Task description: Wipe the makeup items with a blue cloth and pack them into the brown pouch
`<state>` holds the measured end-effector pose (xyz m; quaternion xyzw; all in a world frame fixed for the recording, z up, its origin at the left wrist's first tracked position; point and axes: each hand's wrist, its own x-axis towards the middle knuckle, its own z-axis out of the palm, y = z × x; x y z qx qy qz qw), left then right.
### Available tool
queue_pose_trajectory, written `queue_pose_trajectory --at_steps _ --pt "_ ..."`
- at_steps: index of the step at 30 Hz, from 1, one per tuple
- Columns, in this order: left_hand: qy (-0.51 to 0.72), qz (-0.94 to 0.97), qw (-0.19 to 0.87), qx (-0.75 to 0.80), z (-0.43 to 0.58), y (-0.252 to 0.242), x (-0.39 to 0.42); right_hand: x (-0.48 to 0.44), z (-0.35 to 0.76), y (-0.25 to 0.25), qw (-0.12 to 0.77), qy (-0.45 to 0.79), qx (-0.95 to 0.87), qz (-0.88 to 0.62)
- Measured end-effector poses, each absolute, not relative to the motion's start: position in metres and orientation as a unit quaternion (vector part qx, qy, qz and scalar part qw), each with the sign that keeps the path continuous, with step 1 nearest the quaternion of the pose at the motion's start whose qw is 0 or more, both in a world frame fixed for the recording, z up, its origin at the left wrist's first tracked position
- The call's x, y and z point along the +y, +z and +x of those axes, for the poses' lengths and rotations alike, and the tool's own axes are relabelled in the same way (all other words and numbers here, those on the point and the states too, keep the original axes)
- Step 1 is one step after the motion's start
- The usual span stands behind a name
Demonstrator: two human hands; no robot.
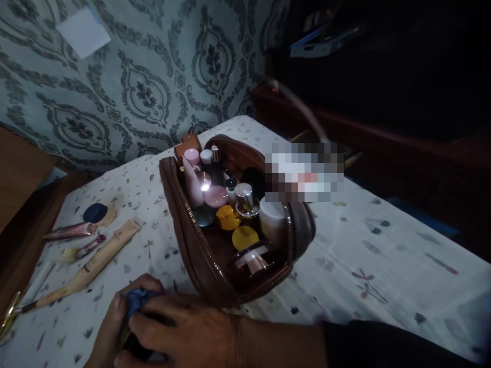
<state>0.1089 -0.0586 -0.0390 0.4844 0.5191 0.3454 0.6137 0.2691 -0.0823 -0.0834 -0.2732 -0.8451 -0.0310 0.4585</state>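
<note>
At the bottom edge my two hands meet over a small dark item (135,348). My left hand (105,332) is curled, pinching a blue cloth (137,301) against it. My right hand (187,332) reaches in from the right in a dark sleeve, its fingers wrapped over the dark item; what the item is stays hidden. Just beyond the hands stands an open brown cosmetic bag (192,245) packed with several bottles and jars: pink caps, yellow lids (244,236), a white jar (273,217) and a silver-capped bottle (245,197).
A floral tablecloth (364,255) covers the table. Left of the bag lie a beige tube (97,258), a pink tube (69,231), a dark blue compact (95,212) and a brush (80,251). Patterned wallpaper is behind; dark wooden furniture stands at right.
</note>
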Motion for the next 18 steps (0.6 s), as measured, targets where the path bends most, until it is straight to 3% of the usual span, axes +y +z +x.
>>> queue_pose_trajectory --at_steps 5,14,18 --pt "0.361 0.39 0.666 0.523 0.12 -0.036 -0.065 -0.081 0.275 -0.077 0.47 -0.024 -0.837 -0.278" --pt "0.355 0.522 0.612 0.475 0.092 -0.068 -0.051 -0.081 0.279 -0.068 0.448 -0.016 -0.839 -0.307" --pt "0.351 0.568 0.522 0.53 0.091 -0.067 -0.05 -0.081 0.279 -0.067 0.452 0.052 -0.833 -0.315"
